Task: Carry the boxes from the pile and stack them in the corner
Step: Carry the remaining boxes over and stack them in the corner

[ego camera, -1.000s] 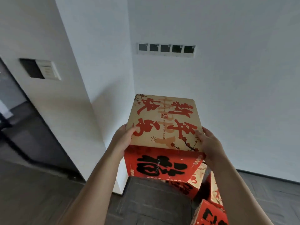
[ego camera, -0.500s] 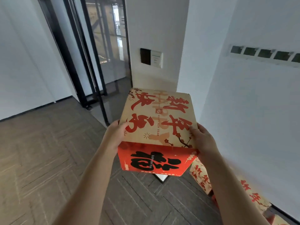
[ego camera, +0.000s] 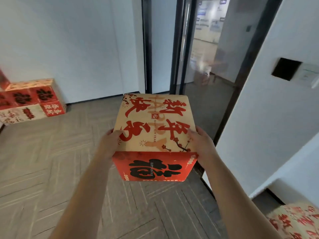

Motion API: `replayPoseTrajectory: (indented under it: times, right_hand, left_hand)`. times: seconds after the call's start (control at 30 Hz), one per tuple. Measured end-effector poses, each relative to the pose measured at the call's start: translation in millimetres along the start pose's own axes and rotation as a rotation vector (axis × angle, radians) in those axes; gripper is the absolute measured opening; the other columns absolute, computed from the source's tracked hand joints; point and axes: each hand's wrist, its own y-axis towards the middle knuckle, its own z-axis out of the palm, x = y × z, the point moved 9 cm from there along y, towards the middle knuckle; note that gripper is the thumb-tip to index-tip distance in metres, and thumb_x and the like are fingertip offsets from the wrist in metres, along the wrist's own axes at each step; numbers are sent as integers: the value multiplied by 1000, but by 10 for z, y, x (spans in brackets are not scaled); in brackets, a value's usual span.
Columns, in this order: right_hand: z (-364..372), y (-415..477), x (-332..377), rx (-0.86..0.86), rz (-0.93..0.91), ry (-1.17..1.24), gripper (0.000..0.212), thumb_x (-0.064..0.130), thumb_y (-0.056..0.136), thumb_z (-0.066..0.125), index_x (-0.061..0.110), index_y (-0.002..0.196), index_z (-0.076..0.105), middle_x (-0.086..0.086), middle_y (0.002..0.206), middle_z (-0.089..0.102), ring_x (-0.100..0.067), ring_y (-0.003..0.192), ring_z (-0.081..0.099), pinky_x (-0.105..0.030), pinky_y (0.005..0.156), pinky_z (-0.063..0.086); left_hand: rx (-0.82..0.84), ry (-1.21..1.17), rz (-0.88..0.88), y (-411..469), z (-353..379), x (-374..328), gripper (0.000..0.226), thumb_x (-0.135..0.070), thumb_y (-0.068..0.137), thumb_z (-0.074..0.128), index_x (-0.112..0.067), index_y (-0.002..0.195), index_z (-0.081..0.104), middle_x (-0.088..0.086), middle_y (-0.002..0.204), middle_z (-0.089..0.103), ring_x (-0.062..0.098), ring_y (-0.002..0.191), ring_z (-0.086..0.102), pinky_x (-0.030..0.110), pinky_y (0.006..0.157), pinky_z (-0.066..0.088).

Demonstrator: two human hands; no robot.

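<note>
Holding box (ego camera: 153, 128) | left hand (ego camera: 108, 145), right hand (ego camera: 203, 145) fingers (ego camera: 192, 133) gripping side edges | floor (ego camera: 51, 161) open to stack (ego camera: 34, 99)

Left grip (ego camera: 108, 144) and right grip (ego camera: 202, 144) clasp box (ego camera: 153, 125) at opposite sides.

On my feed the person shows only as a bare left forearm (ego camera: 82, 188) and a bare right forearm (ego camera: 229, 188), ending in the bare left hand (ego camera: 110, 144) and right hand (ego camera: 202, 144) (fingertips mostly hidden from me).
</note>
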Motion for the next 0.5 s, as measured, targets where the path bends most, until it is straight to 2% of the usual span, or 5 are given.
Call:
replayPoseTrajectory:
  times: [0.1, 0.3, 0.37, 0.43, 0.5]
  right_hand:
    - [899, 182, 47, 73, 1, -39, 23, 32, 104, 62, 29, 127, 64, 2, 101, 82, -19, 89, 80, -41, 77, 66]
    - [2388, 631, -124, 247, 12, -123, 29, 35, 102, 64, 32, 130, 65, 0, 104, 81, -23, 91, 80, -53, 84, 65]
    - [2782, 824, -215, 303, 25, -149, 23, 33, 104, 62, 34, 127, 65, -3, 105, 81, -25, 91, 80, -56, 84, 64]
    - [3143, 1075, -293, 354, 34, -168, 18, 30, 106, 58, 35, 123, 63, -5, 105, 80, -26, 91, 80, -55, 84, 65]
    - [3486, 1381, -360, 397, 45, -175, 21, 29, 108, 56, 33, 128, 62, -5, 103, 81, -27, 91, 80, -54, 83, 65]
  left_hand:
    - [-85, -62, -6, 407, -754, -33, 16, -25, 97, 56, -25, 110, 66, 6, 102, 77, 30, 98, 73, 54, 92, 58]
    - [-222, -197, -21, 1062, -1831, 197, 22, -16, 101, 54, -18, 118, 68, 6, 94, 78, 26, 85, 73, 35, 63, 54]
    - [-254, -205, -44, 1271, -2055, 268, 22, -18, 103, 53, -17, 119, 68, 7, 95, 78, 28, 89, 73, 39, 69, 57]
    - [-282, -214, -69, 1525, -2219, 300, 24, -19, 104, 51, -16, 120, 69, 9, 97, 78, 32, 98, 73, 49, 87, 58]
    - [-309, -208, -83, 1833, -2341, 264, 21, -19, 105, 50, -18, 114, 69, 9, 98, 78, 33, 101, 72, 54, 96, 55]
